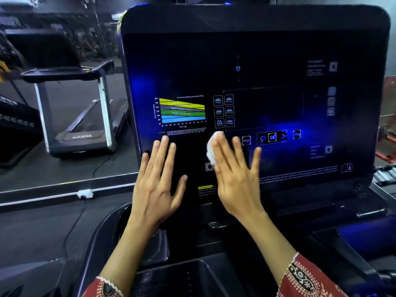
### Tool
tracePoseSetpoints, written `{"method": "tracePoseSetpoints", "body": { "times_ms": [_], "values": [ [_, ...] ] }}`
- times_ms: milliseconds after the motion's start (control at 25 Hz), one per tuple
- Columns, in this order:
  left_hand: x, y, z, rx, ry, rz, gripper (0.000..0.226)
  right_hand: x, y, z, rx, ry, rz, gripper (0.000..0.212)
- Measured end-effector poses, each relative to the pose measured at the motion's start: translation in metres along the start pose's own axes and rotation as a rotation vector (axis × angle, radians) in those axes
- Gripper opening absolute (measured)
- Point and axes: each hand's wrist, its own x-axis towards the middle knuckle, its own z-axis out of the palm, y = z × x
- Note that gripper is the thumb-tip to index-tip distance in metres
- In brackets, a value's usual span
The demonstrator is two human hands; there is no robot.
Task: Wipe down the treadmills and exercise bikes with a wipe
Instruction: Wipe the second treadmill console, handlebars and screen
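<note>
Pressing a crumpled white wipe [212,151] flat against the glossy black treadmill console panel [267,50], just below the coloured heart-rate chart [182,111] and a little left of the square RESET key [246,140]. Pinned there only by the right hand [235,179], fingers straight and fanned apart rather than curled round the tissue. Likely to slide out from under the palm on a quick stroke and drop toward the dark plastic tray [188,273] below. Sitting near the lit keys too: risks brushing RESET or the yellow-framed OK key [272,137] on a sweep to the right and triggering something, if live to touch. Resting the left hand [158,179] bare on the panel beside the wipe, fingers straight and spread, apart from the right hand; probably leaves fresh prints on a surface meant to end up clean. Covers little with so small a wad; easy to miss the upper half. Well apart at the left, a second grey-framed treadmill [79,116], seemingly awaiting its turn.
</note>
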Motion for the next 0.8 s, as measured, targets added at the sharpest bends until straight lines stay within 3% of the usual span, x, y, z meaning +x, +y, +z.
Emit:
{"method": "tracePoseSetpoints", "body": {
  "times_ms": [80, 120, 240, 400, 520, 560, 680, 800],
  "values": [
    [0.006, 0.002, -0.001, 0.007, 0.004, 0.001, 0.063, 0.016, 0.004, -0.005, 0.055, 0.047, 0.238, 0.051],
    [0.01, 0.003, -0.001, 0.007, 0.007, 0.002, 0.063, 0.025, 0.002, -0.008, 0.084, 0.06, 0.243, 0.052],
    [0.029, 0.007, 0.001, -0.002, 0.019, 0.007, 0.063, 0.054, -0.003, -0.008, 0.054, 0.057, -0.134, 0.052],
    [0.055, 0.014, 0.008, -0.007, 0.027, -0.004, 0.065, 0.102, 0.009, -0.01, 0.101, 0.153, 0.024, 0.051],
    [0.073, 0.019, 0.012, -0.013, 0.042, 0.009, 0.066, 0.12, 0.008, -0.01, 0.047, 0.107, -0.282, 0.05],
    [0.079, 0.021, 0.014, -0.009, 0.051, 0.016, 0.066, 0.131, 0.016, -0.012, 0.032, 0.128, -0.285, 0.05],
    [0.091, 0.03, 0.017, 0.003, 0.065, 0.001, 0.066, 0.154, 0.059, -0.019, 0.045, 0.204, 0.019, 0.051],
    [0.094, 0.042, 0.021, -0.007, 0.056, 0.0, 0.064, 0.128, 0.089, -0.022, 0.153, 0.161, 0.244, 0.053]
  ]
}}
